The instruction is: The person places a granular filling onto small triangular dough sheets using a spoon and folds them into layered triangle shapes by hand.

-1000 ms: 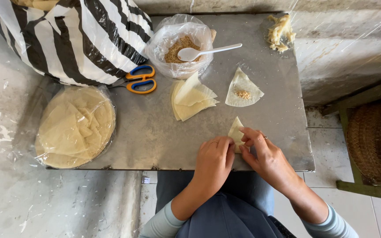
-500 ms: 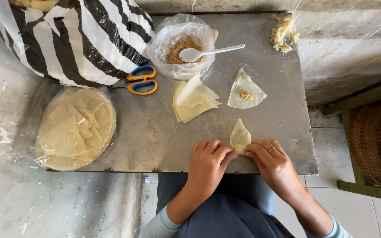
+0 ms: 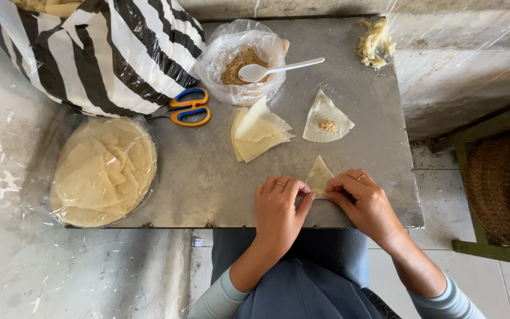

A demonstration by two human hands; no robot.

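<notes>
A small folded triangle of pale dough (image 3: 319, 175) lies on the grey metal table (image 3: 208, 171) near its front edge. My left hand (image 3: 278, 207) and my right hand (image 3: 364, 201) pinch its lower edge from either side, fingertips pressed on it. Behind it lies a flat dough piece (image 3: 326, 118) with a little brown filling in its middle. To the left of that sits a stack of cut dough wedges (image 3: 258, 133).
A plastic bag of brown filling (image 3: 240, 62) holds a white spoon (image 3: 278, 70). Orange-handled scissors (image 3: 189, 107) lie beside a black-and-white striped bag (image 3: 95, 53). A bagged stack of round dough sheets (image 3: 103, 171) rests at the left. Dough scraps (image 3: 376, 41) sit at the far right corner.
The folded piece went from being lifted in my right hand to lying on the table. Both hands now press its lower edge.
</notes>
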